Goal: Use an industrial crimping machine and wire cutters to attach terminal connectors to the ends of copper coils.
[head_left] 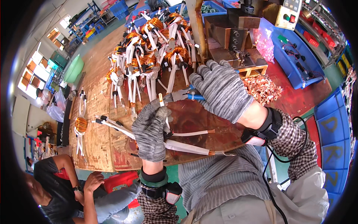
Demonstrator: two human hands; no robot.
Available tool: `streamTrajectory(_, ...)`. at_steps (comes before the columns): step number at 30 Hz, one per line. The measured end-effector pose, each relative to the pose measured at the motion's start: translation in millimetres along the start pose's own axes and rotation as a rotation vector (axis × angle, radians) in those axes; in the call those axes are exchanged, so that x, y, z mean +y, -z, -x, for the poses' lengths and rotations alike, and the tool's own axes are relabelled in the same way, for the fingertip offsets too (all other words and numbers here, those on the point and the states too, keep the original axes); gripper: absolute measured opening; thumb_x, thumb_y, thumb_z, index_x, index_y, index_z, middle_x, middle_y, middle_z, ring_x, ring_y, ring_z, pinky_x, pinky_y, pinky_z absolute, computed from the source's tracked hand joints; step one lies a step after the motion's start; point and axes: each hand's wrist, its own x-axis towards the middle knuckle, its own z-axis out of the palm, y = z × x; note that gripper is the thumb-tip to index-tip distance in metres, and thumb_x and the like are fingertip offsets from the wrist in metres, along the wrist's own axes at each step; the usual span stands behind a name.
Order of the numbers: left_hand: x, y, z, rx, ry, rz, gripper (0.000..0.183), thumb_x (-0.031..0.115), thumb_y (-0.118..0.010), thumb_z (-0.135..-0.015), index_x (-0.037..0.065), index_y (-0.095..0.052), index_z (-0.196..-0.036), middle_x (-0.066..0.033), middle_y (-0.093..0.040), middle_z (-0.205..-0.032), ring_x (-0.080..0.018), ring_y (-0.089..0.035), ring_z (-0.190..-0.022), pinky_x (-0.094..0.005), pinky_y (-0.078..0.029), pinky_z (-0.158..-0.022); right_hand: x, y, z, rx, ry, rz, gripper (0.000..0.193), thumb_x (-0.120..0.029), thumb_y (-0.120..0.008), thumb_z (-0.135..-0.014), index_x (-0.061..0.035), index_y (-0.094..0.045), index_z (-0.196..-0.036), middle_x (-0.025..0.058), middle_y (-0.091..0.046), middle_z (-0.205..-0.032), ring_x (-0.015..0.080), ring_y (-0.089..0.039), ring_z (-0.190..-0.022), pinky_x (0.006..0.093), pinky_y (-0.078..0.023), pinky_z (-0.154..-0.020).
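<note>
My left hand (151, 128), in a grey knit glove, is closed on white-sleeved wire leads (188, 147). One lead stands up from the fingers, its bare copper end (161, 99) showing. My right hand (222, 89), gloved alike, is wrapped round blue-handled pliers (179, 95), whose jaws reach to that copper end. Whether the jaws grip it, I cannot tell. Other leads stick out on both sides of my left hand, one ending in a metal lug (225, 153) near the table's front edge. What the leads join to is hidden by the glove.
Copper-wound ring coils (156, 24) with white leads lie heaped behind my hands. A single coil (80, 125) rests at the left. Small copper pieces (263, 89) are piled beside a metal press (238, 37). A blue bin (298, 56) stands right; a person (61, 186) sits lower left.
</note>
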Motion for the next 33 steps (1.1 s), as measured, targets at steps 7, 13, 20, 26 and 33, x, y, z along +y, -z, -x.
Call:
streamTrajectory(7, -0.2, -4.6, -1.4, 0.023, 0.007, 0.009, 0.021, 0.007, -0.057, -0.080, 0.001, -0.057, -0.100, -0.0029, -0.060, -0.072, -0.0031, -0.047, -0.049, -0.0154, -0.035, -0.039, 2.4, -0.2, 3.6, 0.036, 0.016, -0.011, 0.041, -0.026, -0.059, -0.066, -0.0035, -0.053, -0.100, 0.0122, -0.054, -0.088, 0.0267, -0.050, -0.086, 0.0388, -0.039, -0.076)
streamTrajectory(13, -0.6, -1.6, -0.1, 0.006, -0.004, -0.008, 0.021, 0.009, -0.058, -0.078, 0.002, -0.057, -0.099, -0.0043, -0.061, -0.079, -0.0069, -0.054, -0.062, -0.0169, -0.040, -0.047, 0.6, 1.1, 3.2, 0.030, 0.022, -0.023, 0.041, -0.026, -0.060, -0.066, -0.0025, -0.054, -0.100, 0.0125, -0.054, -0.086, 0.0268, -0.050, -0.084, 0.0381, -0.039, -0.075)
streamTrajectory(20, -3.3, -2.8, -2.3, 0.021, -0.005, -0.001, 0.021, 0.008, -0.058, -0.078, 0.001, -0.058, -0.099, -0.0030, -0.060, -0.073, -0.0050, -0.049, -0.054, -0.0165, -0.038, -0.044, 0.8, 2.8, 3.8, 0.044, 0.026, -0.084, 0.033, -0.026, -0.056, -0.071, -0.0035, -0.055, -0.094, 0.0118, -0.054, -0.083, 0.0263, -0.051, -0.082, 0.0384, -0.040, -0.071)
streamTrajectory(26, -2.2, -2.7, -1.6, 0.021, -0.004, 0.012, 0.023, 0.005, -0.060, -0.078, 0.000, -0.058, -0.100, -0.0019, -0.060, -0.070, -0.0035, -0.047, -0.051, -0.0159, -0.037, -0.042, -1.0, 3.8, 4.6, 0.070, 0.022, -0.119, 0.025, -0.025, -0.053, -0.075, -0.0039, -0.056, -0.088, 0.0119, -0.055, -0.079, 0.0267, -0.053, -0.079, 0.0392, -0.040, -0.067)
streamTrajectory(33, -2.0, -3.5, 0.9, 0.040, -0.017, 0.011, 0.024, 0.004, -0.059, -0.078, -0.001, -0.057, -0.101, -0.0030, -0.060, -0.071, -0.0042, -0.048, -0.051, -0.0161, -0.038, -0.043, -3.3, 8.0, 7.2, 0.065, 0.006, -0.099, 0.020, -0.017, -0.052, -0.072, -0.0041, -0.057, -0.086, 0.0127, -0.057, -0.076, 0.0277, -0.055, -0.076, 0.0397, -0.041, -0.065)
